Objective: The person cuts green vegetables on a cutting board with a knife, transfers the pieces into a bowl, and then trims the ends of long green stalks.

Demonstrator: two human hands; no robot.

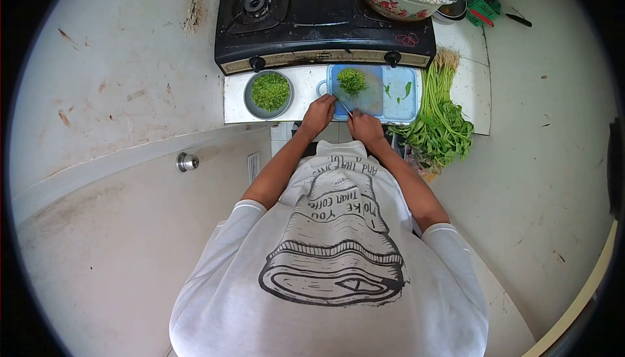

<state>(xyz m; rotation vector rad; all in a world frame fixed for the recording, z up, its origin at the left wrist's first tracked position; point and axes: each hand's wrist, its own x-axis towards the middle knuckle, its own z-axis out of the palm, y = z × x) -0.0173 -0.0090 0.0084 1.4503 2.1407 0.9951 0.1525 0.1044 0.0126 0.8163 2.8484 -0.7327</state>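
Note:
A knife (343,105) slants over the near left part of a blue cutting board (368,104), its handle in my closed right hand (366,128). At the blade's tip are the bent, closed fingers of my left hand (319,114); whether they grip the blade or a small scrap is hidden. Just beyond the blade, a small heap of chopped greens (352,81) sits on the board. More finely chopped greens (269,92) fill a grey bowl (247,101) to the left. Several loose leaves (407,89) lie on the board's lighter right side.
Behind the board stands a black two-burner gas stove (319,25), with a floral pot (390,2) under a checked cloth. A large bunch of leafy stalks (439,106) hangs over the counter's front edge at right. A green basket (483,8) holds utensils at the back right.

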